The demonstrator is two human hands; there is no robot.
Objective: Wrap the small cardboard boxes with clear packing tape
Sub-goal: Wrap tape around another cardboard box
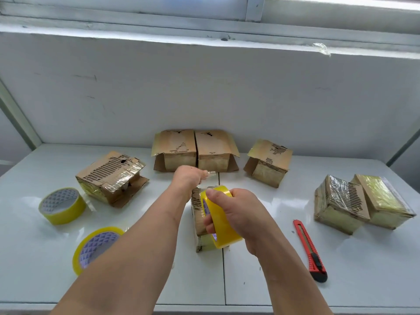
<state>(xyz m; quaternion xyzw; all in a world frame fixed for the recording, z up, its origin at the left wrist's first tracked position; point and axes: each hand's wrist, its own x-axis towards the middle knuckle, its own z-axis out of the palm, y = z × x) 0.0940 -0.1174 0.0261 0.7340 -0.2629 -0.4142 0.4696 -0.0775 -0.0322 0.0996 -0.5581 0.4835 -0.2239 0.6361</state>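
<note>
My right hand (236, 214) grips a yellow-tinted roll of clear tape (221, 221) above a small cardboard box (198, 214) at the table's middle. The box is mostly hidden behind the roll and my arms. My left hand (187, 179) reaches past the box and pinches the loose end of the tape (210, 174), pulled away from the roll. Other small cardboard boxes stand around: one torn box (111, 178) at the left, a pair (195, 150) at the back, one (269, 162) at the back right, and two tape-wrapped ones (361, 202) at the right.
Two more tape rolls lie at the left, one upright (62, 205) and one (95, 247) partly under my left forearm. A red utility knife (310, 250) lies right of the box. The white table (363, 269) ends at a white wall behind the boxes.
</note>
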